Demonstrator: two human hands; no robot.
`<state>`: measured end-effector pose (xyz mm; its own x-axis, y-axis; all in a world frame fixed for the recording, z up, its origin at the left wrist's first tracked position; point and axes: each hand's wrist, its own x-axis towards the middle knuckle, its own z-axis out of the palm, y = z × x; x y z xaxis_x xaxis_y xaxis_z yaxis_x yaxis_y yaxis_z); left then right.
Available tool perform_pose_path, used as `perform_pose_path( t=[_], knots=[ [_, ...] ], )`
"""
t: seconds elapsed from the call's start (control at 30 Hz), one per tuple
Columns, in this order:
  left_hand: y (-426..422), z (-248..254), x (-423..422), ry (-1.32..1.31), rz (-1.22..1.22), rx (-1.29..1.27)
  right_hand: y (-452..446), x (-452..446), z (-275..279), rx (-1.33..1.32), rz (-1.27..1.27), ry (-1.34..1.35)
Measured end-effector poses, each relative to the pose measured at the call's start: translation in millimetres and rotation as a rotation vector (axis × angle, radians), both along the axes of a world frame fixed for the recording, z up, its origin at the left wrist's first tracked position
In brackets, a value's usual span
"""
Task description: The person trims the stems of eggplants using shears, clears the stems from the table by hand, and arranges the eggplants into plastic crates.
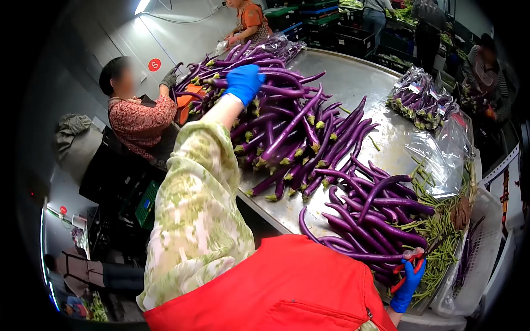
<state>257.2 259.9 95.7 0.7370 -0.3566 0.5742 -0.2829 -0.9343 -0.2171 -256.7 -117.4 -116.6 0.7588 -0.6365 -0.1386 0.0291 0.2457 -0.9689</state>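
Observation:
My left hand point(244, 84), in a blue glove, reaches far over a large pile of long purple eggplants point(287, 129). Its fingers are closed round an eggplant point(217, 83) near the top of the heap. At the lower right my right hand point(408, 282), also blue-gloved, grips red-handled scissors point(398, 270), their dark blades pointing up and right. Beside the scissors lies a second group of eggplants point(370, 215). Cut green stems point(441, 248) are heaped along the table's right side, just past that hand.
Bagged eggplants point(422, 99) and clear plastic bags point(439, 160) lie on the metal table point(350, 71). A white basket point(480, 243) stands at its right edge. Co-workers point(142, 113) work across the left side and at the back, near stacked crates point(345, 39).

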Motion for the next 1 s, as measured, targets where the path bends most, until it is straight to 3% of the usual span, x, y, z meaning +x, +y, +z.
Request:
perform_pose_path(
  t=[0.07,0.13,0.17,0.27,0.4,0.47,0.53,0.63,0.73,0.83,1.0],
  knots=[
    [-17.8,-3.1,-14.2,0.055,-0.174,0.218,0.2,-1.2,-3.9,0.000,-0.034,-0.012],
    [-13.3,-44.3,5.7,-0.134,-0.242,0.311,1.5,0.1,-1.5,-0.015,-0.044,0.001],
    [-6.7,-63.1,27.2,0.058,-0.111,0.266,3.4,-0.8,2.8,-0.030,-0.042,0.021],
    [-21.7,-48.4,23.8,0.231,0.144,0.237,10.2,-3.2,3.7,-0.082,-0.082,0.035],
    [-8.4,-67.2,68.3,0.045,0.118,0.229,29.2,-12.2,0.4,-0.167,-0.187,0.085],
    [-10.8,-59.2,91.2,0.074,0.089,0.139,36.1,-17.0,18.0,-0.059,-0.138,0.166],
    [-14.5,-57.6,105.8,0.048,0.131,0.136,41.8,-31.0,-1.1,-0.183,-0.293,0.145],
    [-32.7,-43.8,89.1,0.146,0.227,0.186,55.3,-54.4,5.2,-0.109,-0.333,0.244],
    [-38.6,-42.8,79.5,0.206,0.208,0.197,65.8,-65.7,-4.8,-0.077,-0.448,0.159],
    [-13.9,-66.6,104.3,0.100,0.043,0.220,64.1,-61.5,-2.6,0.010,-0.422,0.106],
    [-16.0,-57.7,73.8,0.039,-0.023,0.321,60.2,-57.3,15.1,-0.078,-0.358,0.094]
  ],
)
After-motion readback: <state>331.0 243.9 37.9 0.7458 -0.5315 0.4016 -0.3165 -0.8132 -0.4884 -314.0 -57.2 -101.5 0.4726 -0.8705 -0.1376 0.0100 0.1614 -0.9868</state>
